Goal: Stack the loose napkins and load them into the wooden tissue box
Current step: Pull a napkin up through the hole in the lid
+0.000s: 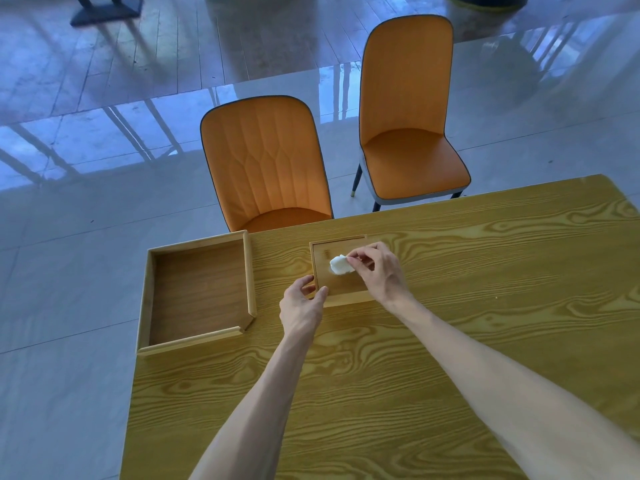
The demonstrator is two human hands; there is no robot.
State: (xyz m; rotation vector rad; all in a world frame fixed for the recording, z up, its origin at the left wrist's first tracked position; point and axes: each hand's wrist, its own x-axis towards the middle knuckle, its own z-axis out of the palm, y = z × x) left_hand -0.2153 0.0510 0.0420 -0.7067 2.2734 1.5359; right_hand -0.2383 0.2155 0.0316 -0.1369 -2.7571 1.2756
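White napkin (341, 265) pinched in right hand (379, 271) fingers (356, 259) atop wooden tissue box (341, 285); left hand (301, 306) fingers grip box corner on tabletop (485, 306).

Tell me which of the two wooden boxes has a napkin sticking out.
The small closed box, right of the open tray. A white napkin pokes from its top, pinched by the right hand; the tray holds nothing.

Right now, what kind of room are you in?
Probably a dining room or café: a wooden table, two orange chairs pushed near it, a shiny tiled floor, and another table's dark base farther off.
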